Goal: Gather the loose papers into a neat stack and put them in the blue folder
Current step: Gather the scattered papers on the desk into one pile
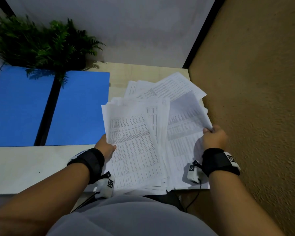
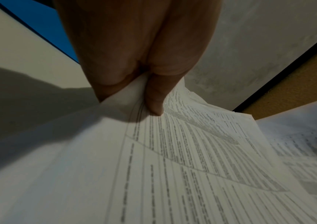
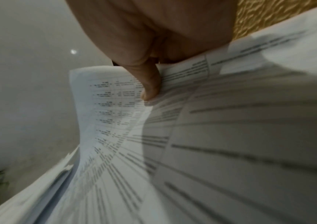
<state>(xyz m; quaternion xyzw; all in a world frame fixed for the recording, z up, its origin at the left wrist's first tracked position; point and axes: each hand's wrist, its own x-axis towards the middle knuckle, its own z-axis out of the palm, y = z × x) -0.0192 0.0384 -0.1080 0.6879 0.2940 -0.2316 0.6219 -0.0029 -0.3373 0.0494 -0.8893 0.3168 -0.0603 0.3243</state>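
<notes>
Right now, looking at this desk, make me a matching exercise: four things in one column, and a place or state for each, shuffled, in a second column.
Things:
1. blue folder
2. papers
3. fern
4. left hand

Places or states:
A. fanned out unevenly at the desk's right end
B. lying open and flat, left of the papers
C. gripping the left edge of the sheets
D. at the back left, fronds over the folder

Pairs: 1-B, 2-A, 3-D, 4-C
</notes>
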